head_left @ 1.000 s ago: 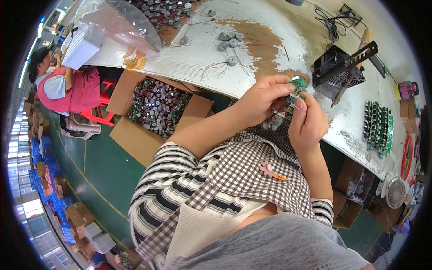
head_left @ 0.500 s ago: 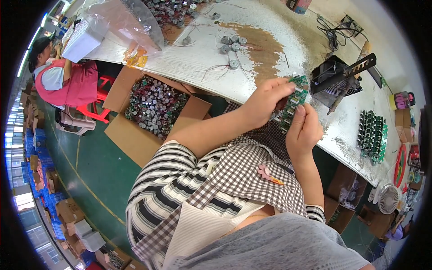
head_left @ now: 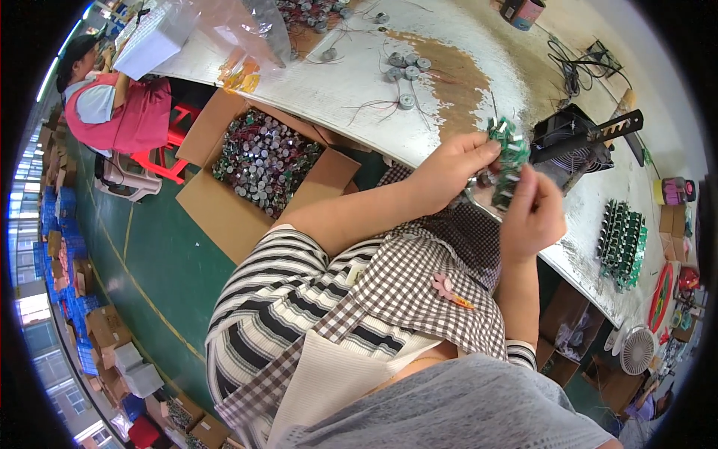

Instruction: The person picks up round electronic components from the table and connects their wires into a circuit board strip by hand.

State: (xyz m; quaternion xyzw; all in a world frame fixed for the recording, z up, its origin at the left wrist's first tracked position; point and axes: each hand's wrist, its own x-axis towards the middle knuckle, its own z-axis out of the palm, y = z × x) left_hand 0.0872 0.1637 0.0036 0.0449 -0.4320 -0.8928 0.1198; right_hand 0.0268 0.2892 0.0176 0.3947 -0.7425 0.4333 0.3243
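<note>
A strip of small green circuit boards [head_left: 510, 144], partly smeared by motion, is above the table's front edge. My left hand [head_left: 455, 170] grips its left side between thumb and fingers. Just below, next to the left fingers, several small silvery round motors [head_left: 481, 184] show in part. My right hand [head_left: 532, 217] is at the strip's right edge, fingers curled and thumb pressed against them; whatever is in that pinch is hidden. On the table beyond lie several round motors with thin wires [head_left: 406, 101].
A black fan [head_left: 572, 135] with a dark metal bar across it stands right of my hands. Rows of green boards [head_left: 622, 243] lie farther right. An open carton [head_left: 224, 224] full of motors stands left, below the table [head_left: 336, 112]. A person in a pink apron [head_left: 123, 116] sits far left.
My right hand has moved right and slightly down, away from the left hand. The board strip has tilted between them. The whole view has shifted a little.
</note>
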